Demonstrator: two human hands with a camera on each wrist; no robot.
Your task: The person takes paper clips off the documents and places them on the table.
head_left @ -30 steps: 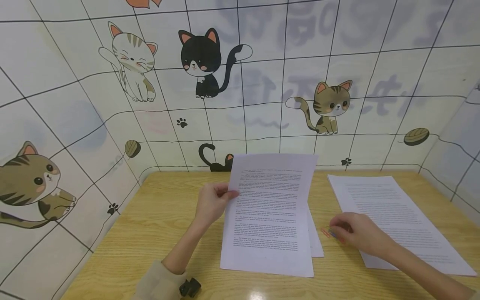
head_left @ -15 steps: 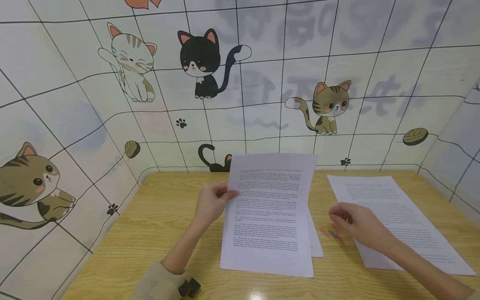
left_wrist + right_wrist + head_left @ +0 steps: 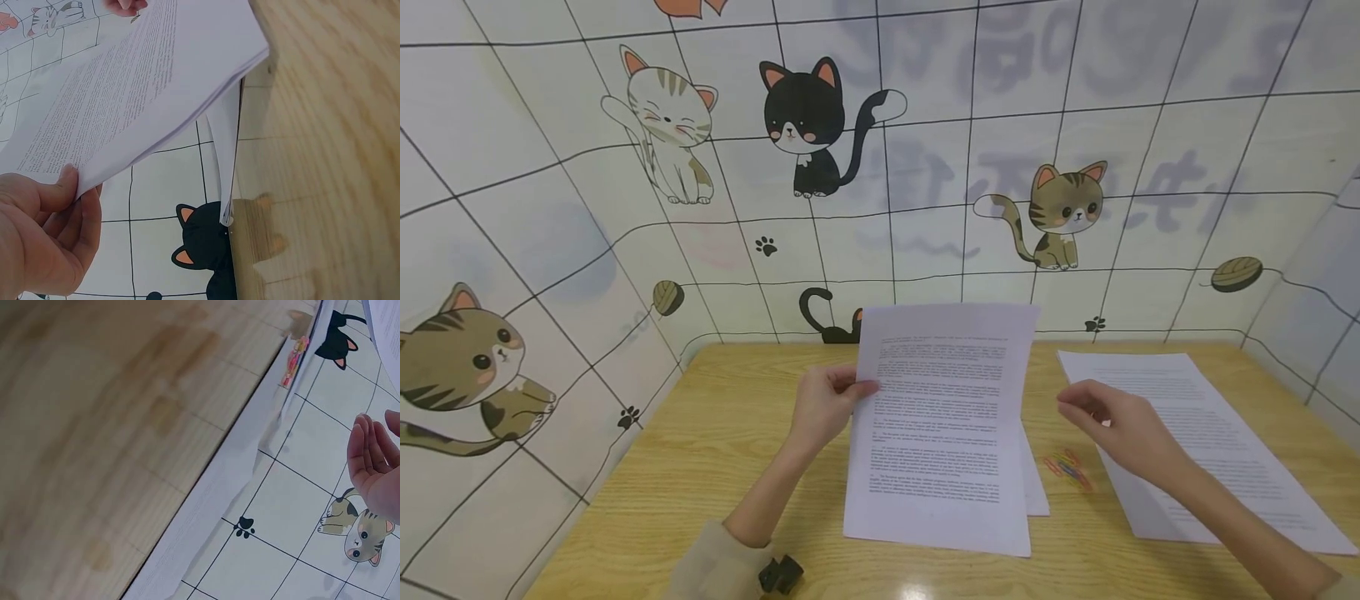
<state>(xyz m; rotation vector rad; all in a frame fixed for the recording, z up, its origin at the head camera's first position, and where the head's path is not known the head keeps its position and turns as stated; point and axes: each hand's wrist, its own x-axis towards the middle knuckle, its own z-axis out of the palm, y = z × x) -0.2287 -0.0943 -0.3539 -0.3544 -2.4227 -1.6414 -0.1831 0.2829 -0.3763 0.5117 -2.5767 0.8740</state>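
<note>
My left hand (image 3: pixel 826 408) pinches the left edge of a sheaf of printed sheets (image 3: pixel 936 433) between thumb and fingers, holding it upright and tilted. The left wrist view shows the stacked edges of the sheaf (image 3: pixel 144 94). My right hand (image 3: pixel 1116 425) is raised just right of the sheaf, fingers bent and thumb near them. Whether a small thing sits between its fingertips cannot be made out; the right wrist view shows the hand (image 3: pixel 378 465) only partly. Below it, a little heap of coloured paper clips (image 3: pixel 1067 469) lies on the table.
A stack of printed paper (image 3: pixel 1210 458) lies at the right of the wooden table (image 3: pixel 700 467). Another sheet (image 3: pixel 1033 483) shows behind the held sheaf. A wall (image 3: pixel 917 167) with cartoon cats stands behind the table.
My right hand has lifted from the paper clips, moving up and slightly away from the heap, which now shows more fully. The left hand keeps holding the sheaf in nearly the same place.
</note>
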